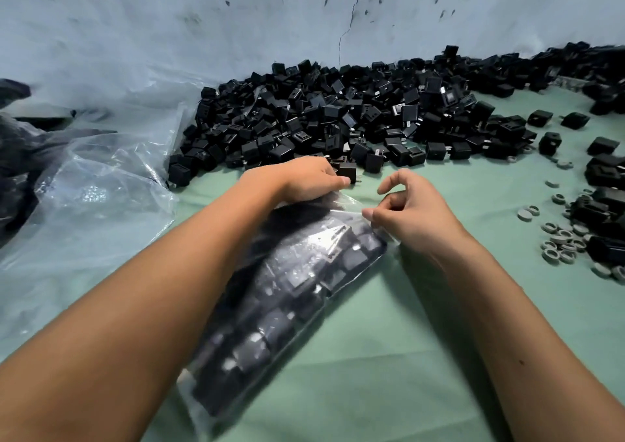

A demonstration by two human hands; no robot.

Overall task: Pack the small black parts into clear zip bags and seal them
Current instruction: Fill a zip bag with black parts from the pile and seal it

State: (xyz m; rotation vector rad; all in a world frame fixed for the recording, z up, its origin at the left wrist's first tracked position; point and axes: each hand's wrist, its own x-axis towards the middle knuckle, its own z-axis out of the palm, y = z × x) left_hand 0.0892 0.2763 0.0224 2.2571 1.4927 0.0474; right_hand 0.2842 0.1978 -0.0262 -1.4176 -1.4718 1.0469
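- While my left hand [306, 181] curls over the far left corner of the zip bag [280, 299], its fingers [333, 182] pinch the bag's mouth, with one small black part [348, 170] touching the fingertips on their far side.
- Right hand [406, 211]: thumb and forefinger pinch the opposite corner of the mouth, the other fingers loosely curled above it.
- Between the two pinches runs the open strip, crosswise; the bag's long axis trails back from my fingers toward my body, slanting left, lying flat on the green desk [422, 340].
- It's packed with black parts, so I judge sealing comes next: either hand can start, both sit right on the strip.
- Beyond my fingers, the loose pile of black parts [338, 113]; grey rings [558, 238] well off to the right; crumpled clear plastic [94, 184] off left.
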